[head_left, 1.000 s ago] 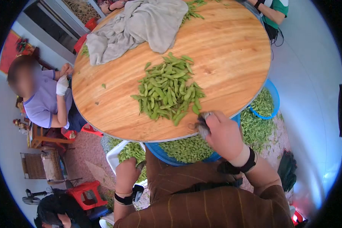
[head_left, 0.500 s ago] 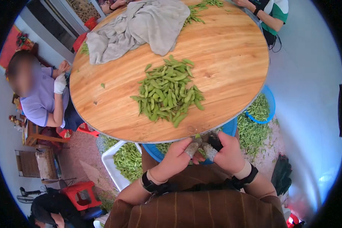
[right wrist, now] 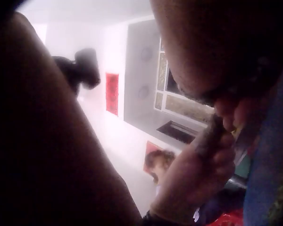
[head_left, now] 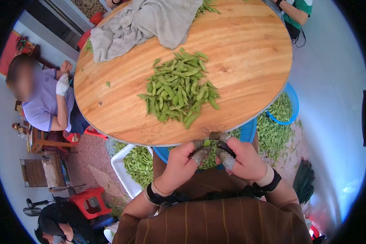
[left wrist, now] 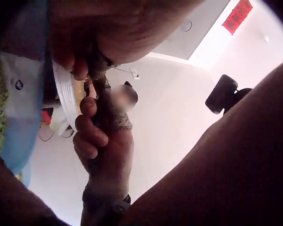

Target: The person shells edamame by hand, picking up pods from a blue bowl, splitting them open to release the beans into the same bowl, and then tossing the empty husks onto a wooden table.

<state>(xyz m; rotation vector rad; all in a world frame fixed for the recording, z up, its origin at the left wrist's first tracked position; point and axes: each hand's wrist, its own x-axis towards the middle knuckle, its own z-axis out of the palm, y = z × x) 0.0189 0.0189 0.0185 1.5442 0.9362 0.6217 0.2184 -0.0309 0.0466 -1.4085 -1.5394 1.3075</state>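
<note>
Just past the near edge of the round wooden table (head_left: 248, 81), my two hands meet at the fingertips. Thumb and fingers of my left hand (head_left: 179, 163) pinch a green soybean pod (head_left: 207, 143), partly hidden by the fingers. From the other side, my right hand (head_left: 248, 162) grips the same pod. Grey covers wrap the thumbs and some fingers of both hands. Below them is a blue basin (head_left: 250, 132) containing shelled green beans (head_left: 209, 162). A heap of pods (head_left: 177, 89) lies on the table in front of me. Both wrist views are dark, showing the hands meeting.
A grey cloth (head_left: 150, 24) covers the table's far left. A white crate (head_left: 120, 164) of pods stands lower left, and a blue basket (head_left: 295, 101) with more pods at right. A person in purple (head_left: 46, 103) sits at left; a red stool (head_left: 91, 205) stands behind.
My right hand has come back from the heap's near edge to the basin, and my left hand has risen from beside the crate to meet it. Both now hold a pod.
</note>
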